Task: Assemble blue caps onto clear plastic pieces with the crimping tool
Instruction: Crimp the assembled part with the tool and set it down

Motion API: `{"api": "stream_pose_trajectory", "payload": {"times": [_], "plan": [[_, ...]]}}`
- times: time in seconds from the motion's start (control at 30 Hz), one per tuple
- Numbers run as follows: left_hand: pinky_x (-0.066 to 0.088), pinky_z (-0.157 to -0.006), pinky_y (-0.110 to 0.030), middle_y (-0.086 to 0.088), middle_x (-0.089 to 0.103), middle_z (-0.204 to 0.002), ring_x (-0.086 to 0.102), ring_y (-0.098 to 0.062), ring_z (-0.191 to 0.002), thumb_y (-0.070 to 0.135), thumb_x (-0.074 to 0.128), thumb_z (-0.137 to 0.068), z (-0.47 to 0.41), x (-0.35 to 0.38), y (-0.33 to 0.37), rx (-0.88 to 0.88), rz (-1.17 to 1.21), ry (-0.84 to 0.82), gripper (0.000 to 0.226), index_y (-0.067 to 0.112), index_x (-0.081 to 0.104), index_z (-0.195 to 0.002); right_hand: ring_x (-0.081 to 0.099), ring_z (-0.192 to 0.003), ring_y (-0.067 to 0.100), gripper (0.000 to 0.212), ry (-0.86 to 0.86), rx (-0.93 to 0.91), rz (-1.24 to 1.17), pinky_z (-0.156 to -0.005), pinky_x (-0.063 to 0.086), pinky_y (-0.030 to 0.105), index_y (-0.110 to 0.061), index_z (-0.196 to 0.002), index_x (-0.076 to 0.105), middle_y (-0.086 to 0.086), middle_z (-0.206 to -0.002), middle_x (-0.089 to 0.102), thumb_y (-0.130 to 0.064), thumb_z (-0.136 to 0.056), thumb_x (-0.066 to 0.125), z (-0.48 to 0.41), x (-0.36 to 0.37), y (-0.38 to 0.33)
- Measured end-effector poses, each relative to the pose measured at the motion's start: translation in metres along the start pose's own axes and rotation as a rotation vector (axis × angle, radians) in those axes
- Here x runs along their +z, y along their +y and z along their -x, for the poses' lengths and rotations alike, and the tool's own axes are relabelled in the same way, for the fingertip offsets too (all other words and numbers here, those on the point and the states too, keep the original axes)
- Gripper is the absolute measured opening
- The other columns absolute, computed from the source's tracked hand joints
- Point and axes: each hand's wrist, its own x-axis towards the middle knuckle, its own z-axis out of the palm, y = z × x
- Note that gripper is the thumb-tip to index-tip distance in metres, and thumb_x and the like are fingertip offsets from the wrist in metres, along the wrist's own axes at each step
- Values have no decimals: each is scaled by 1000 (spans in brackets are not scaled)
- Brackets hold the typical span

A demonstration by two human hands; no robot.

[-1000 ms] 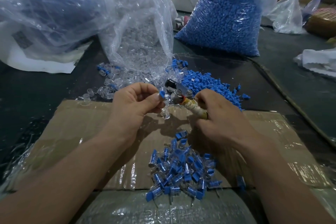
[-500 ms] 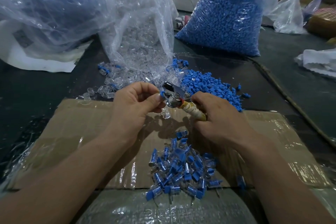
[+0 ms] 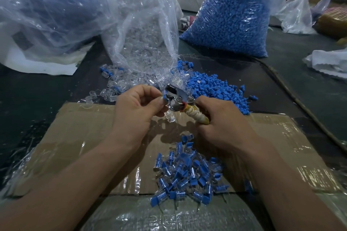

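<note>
Blue cap, pinched between the thumb and curled fingers of the left hand, sits against the shiny metal head of the crimping tool. A clear plastic piece shows just below the cap and the tool head; whether cap and piece are already joined cannot be told. Fingers of the right hand are wrapped around the tool's tape-wound handle, to the right of the head. Both hands are raised above a film-covered sheet of cardboard lying on the dark bench. Nearer the person, on the cardboard, lies a heap of assembled pieces: clear bodies with blue tops, some showing thin pins. Beyond the hands, loose blue caps form a pile on the bench, beside clear pieces spilling from an open clear bag. A full bag of blue caps stands farther back on the right.
</note>
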Motion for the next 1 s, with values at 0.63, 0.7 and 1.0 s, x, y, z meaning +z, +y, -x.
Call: {"api": "stream_pose_trajectory", "payload": {"times": [0.63,0.7,1.0], "plan": [[49,-46,-19,-4,67,-61,59,-11,-50,13,71,-58,6,-4,2,-235,-11,-527,12,16,71,-70,51,-87,11,37,-77,92,58,-78,45,33,-25,-106,60,-7,-95,58,-32,-72,71,0,-13,12],[47,-47,-16,-2,66,-60,59,-9,-50,13,72,-59,6,-3,2,-224,-51,-621,10,15,71,-69,52,-89,11,41,-71,87,46,-79,45,33,-25,-108,61,-7,-98,59,-32,-70,74,1,-14,13],[48,-51,-17,0,67,-61,60,-9,-55,18,72,-58,6,-2,0,-166,-91,-646,9,14,72,-67,50,-94,7,70,-136,78,41,-84,43,32,-28,-119,56,-15,-102,54,-51,-57,78,-1,-14,16]]}}
